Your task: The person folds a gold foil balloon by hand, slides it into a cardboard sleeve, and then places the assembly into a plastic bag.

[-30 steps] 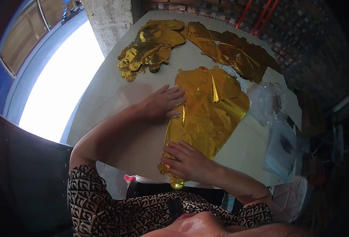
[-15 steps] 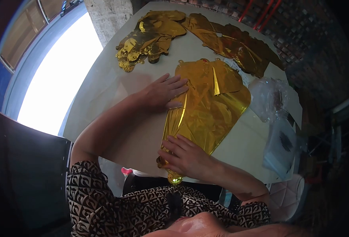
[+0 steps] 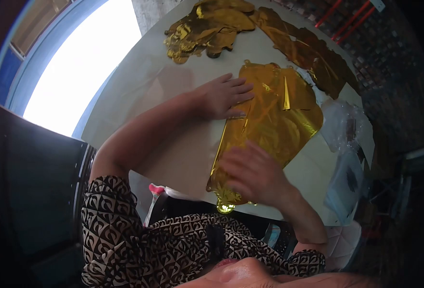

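Note:
A flat, gold foil balloon (image 3: 277,122) lies across the near middle of the table, wrinkled and shiny, with a folded flap at its far end. My left hand (image 3: 229,97) rests flat on its left edge, fingers stretched out over the foil. Over the balloon's lower part is my right hand (image 3: 257,174), its fingers spread and somewhat blurred. The narrow near end of the balloon, with a small round tab (image 3: 225,207), reaches over the table's front edge. Part of the foil is hidden under my right hand.
More gold foil pieces lie in a pile (image 3: 207,29) at the far left and another pile (image 3: 308,53) at the far right. Clear plastic wrapping (image 3: 339,122) and a plastic packet (image 3: 341,185) sit along the right side of the pale table (image 3: 173,125). A pink-padded chair (image 3: 341,242) stands near my right elbow.
My right hand has shifted up and to the right over the foil, away from the near tab. My left hand stays at the left edge. The whole view has shifted slightly.

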The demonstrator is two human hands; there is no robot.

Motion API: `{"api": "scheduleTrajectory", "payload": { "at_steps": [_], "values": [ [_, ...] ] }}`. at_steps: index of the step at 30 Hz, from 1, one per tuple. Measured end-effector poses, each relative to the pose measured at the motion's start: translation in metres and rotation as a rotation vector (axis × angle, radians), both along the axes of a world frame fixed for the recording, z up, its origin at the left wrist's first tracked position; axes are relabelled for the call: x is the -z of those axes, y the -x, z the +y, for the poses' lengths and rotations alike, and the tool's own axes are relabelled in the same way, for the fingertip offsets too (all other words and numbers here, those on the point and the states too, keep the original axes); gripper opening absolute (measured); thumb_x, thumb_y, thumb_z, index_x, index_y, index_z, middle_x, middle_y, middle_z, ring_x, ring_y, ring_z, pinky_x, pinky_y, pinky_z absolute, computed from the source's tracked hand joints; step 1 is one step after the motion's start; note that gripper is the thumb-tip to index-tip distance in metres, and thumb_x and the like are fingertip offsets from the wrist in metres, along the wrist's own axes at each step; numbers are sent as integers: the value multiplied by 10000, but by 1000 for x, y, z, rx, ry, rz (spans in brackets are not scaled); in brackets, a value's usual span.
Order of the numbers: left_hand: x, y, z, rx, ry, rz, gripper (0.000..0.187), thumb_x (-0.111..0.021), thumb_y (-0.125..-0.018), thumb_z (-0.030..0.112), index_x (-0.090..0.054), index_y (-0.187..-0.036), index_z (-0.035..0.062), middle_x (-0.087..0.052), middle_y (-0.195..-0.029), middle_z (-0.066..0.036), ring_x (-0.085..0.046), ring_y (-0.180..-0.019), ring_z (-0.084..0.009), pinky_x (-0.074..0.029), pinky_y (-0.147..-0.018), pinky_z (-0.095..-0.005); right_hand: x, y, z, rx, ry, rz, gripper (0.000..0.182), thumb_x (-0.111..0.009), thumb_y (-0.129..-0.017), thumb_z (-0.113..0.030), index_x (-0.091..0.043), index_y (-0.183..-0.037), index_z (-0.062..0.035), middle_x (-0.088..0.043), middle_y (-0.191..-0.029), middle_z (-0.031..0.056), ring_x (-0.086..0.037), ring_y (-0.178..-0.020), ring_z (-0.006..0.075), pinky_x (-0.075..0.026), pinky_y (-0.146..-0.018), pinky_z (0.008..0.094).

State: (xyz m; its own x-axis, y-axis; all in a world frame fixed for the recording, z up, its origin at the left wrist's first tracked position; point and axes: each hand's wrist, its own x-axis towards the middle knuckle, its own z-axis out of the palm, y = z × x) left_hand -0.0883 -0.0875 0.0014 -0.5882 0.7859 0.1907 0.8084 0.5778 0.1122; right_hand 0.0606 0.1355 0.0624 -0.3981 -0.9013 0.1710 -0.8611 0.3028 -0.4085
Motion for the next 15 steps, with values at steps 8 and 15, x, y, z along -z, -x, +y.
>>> {"api": "scheduleTrajectory", "payload": {
  "at_steps": [8, 15],
  "values": [
    [3, -1, 0, -19, -7, 19, 647, -400, -1017, 522, -374, -1517, 112, -311, -1599, -110, -231, -1499, -279, -161, -1221, -481, 25, -13, -8, 164, -216, 37, 673, -697, -876, -377, -474, -1440, -83, -391, -1526, 191, -339, -1437, 382, -275, -1184, 486],
    [5, 2, 2, 3, 15, 38, 647, -412, -1011, 515, -375, -1514, 109, -311, -1600, -109, -252, -1491, -286, -148, -1224, -490, 20, -7, 16, 211, -88, -39, 637, -704, -877, -334, -490, -1416, -69, -383, -1531, 195, -346, -1436, 372, -293, -1176, 482]
  ]
}}
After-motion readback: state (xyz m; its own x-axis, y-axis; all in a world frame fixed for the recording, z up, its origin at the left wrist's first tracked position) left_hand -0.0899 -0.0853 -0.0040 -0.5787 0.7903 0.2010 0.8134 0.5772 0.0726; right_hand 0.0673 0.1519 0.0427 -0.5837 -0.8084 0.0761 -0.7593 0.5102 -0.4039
